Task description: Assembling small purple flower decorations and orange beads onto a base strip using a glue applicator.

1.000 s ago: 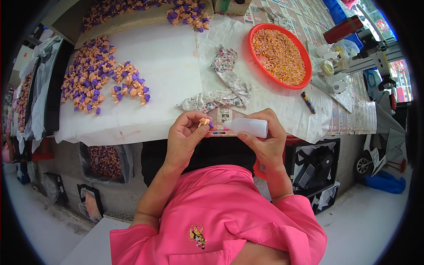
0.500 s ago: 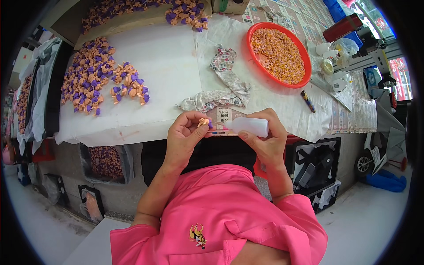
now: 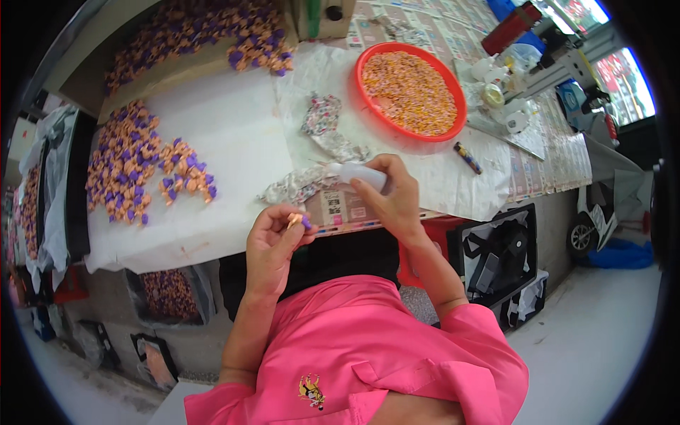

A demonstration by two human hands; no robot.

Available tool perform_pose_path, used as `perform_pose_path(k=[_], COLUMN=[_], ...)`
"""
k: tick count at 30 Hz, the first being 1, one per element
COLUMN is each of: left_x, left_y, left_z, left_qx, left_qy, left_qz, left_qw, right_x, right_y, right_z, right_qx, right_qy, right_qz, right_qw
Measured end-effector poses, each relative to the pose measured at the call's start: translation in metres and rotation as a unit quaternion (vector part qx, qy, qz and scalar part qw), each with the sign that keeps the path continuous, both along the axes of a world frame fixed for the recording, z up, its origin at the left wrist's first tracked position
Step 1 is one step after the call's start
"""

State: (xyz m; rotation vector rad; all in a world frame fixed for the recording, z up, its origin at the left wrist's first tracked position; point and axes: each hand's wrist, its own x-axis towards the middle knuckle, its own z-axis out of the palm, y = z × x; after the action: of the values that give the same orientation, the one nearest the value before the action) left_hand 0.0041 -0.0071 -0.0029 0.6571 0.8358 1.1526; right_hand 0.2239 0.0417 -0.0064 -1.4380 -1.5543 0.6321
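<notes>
Pinched in the fingertips of my left hand (image 3: 268, 246) is a small peach-and-purple plastic figure (image 3: 297, 220), held just off the table's front edge. My right hand (image 3: 394, 197) grips a white squeeze bottle (image 3: 363, 176), tilted with its narrow tip pointing left. That tip is over a crumpled floral cloth (image 3: 322, 120) and seems to meet it, though actual contact is hard to tell. Bottle and figure are apart. To the left, a pile of similar figures (image 3: 122, 170) and a smaller cluster (image 3: 185, 170) lie on white paper (image 3: 219, 127).
A round red tray (image 3: 464, 117) full of tiny pink and yellow pieces stands beyond my right hand. Near it lie a dark patterned tube (image 3: 468, 158) and a metal ruler-like strip (image 3: 513, 144). More figures (image 3: 205, 35) fill the back left. A red cylinder (image 3: 510, 28) stands back right.
The bottle has drawn away from the figure, moving forward and left onto the cloth. My left hand has shifted left and nearer my body with the figure. The whole view has also turned slightly.
</notes>
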Motion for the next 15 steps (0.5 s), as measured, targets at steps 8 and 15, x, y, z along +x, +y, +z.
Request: perform_pose_path(k=[8,15], left_x=[0.001,0.004], left_y=[-0.006,-0.01], left_z=[0.004,0.012], left_qx=[-0.012,-0.011], left_qy=[-0.015,-0.019], left_qz=[0.006,0.003], left_qw=[1.0,1.0], right_x=[0.013,0.075], right_y=[0.018,0.089], right_z=[0.01,0.034], right_qx=[0.136,0.182], right_qy=[-0.147,-0.268], right_qz=[0.007,-0.018], right_qw=[0.98,0.946])
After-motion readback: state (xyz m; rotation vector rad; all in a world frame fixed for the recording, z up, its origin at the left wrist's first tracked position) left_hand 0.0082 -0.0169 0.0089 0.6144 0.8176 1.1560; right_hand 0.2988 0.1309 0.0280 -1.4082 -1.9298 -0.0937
